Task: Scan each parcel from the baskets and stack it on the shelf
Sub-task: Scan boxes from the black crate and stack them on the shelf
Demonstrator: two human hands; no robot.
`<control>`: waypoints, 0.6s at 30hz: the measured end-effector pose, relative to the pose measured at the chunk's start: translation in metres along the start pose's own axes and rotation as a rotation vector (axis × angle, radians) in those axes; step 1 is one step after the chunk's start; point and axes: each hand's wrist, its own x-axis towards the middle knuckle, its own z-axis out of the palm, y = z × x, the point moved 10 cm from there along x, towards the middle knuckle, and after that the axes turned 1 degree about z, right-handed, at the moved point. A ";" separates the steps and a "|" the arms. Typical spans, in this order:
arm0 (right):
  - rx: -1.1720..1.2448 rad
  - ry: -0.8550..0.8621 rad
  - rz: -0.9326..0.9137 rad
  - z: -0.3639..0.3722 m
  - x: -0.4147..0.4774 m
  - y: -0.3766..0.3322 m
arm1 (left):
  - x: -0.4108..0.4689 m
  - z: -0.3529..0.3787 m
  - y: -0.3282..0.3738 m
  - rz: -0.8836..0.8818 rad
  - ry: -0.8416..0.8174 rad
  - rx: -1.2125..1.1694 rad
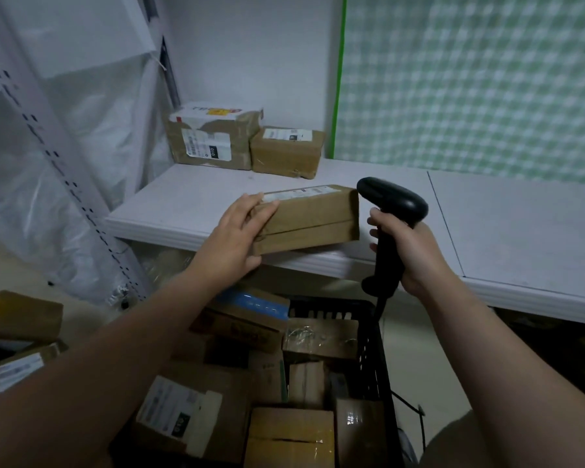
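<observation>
My left hand (238,231) grips the left end of a flat brown parcel (313,217) with a white label on top, held over the front edge of the white shelf (190,197). My right hand (409,255) grips the handle of a black barcode scanner (394,201), whose head sits just right of the parcel and points at it. Two taped parcels stand at the back of the shelf: a larger parcel (210,136) and a smaller parcel (286,150) beside it. Below, a black basket (374,349) holds several more parcels.
A slotted white upright (65,170) and plastic sheeting stand to the left. More boxes (17,332) lie on the floor at lower left. A green checked panel (470,79) backs the shelf's right part. The scanner's cable hangs down beside the basket.
</observation>
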 end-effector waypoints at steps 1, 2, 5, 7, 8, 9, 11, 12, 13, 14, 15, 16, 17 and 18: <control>0.023 -0.013 0.002 0.003 0.004 -0.001 | 0.003 0.000 0.000 -0.004 -0.017 -0.008; 0.041 -0.026 0.004 0.007 0.008 -0.003 | 0.006 -0.002 0.002 -0.003 -0.033 -0.035; 0.072 -0.070 0.025 0.018 0.016 -0.002 | 0.012 -0.001 0.001 -0.164 -0.057 -0.385; 0.067 -0.067 0.047 0.020 0.020 0.002 | 0.014 0.004 -0.017 -0.444 0.024 -0.710; 0.074 -0.056 0.056 0.021 0.021 0.004 | 0.015 0.008 -0.027 -0.564 0.052 -0.787; 0.084 -0.045 0.067 0.021 0.023 0.007 | 0.018 0.014 -0.031 -0.622 0.019 -0.749; 0.090 -0.028 0.087 0.025 0.025 0.012 | 0.022 0.025 -0.032 -0.662 -0.103 -0.686; 0.078 -0.022 0.094 0.028 0.025 0.013 | 0.023 0.031 -0.035 -0.690 -0.158 -0.681; 0.061 -0.012 0.098 0.032 0.025 0.016 | 0.023 0.037 -0.037 -0.718 -0.207 -0.686; 0.049 0.004 0.105 0.034 0.024 0.019 | 0.025 0.040 -0.039 -0.725 -0.248 -0.672; 0.041 0.014 0.112 0.037 0.023 0.022 | 0.028 0.040 -0.041 -0.711 -0.289 -0.616; 0.035 0.015 0.118 0.040 0.022 0.026 | 0.031 0.039 -0.041 -0.692 -0.320 -0.567; 0.036 -0.007 0.126 0.046 0.020 0.028 | 0.036 0.037 -0.041 -0.665 -0.325 -0.557; 0.044 -0.040 0.137 0.052 0.018 0.031 | 0.039 0.035 -0.039 -0.639 -0.317 -0.587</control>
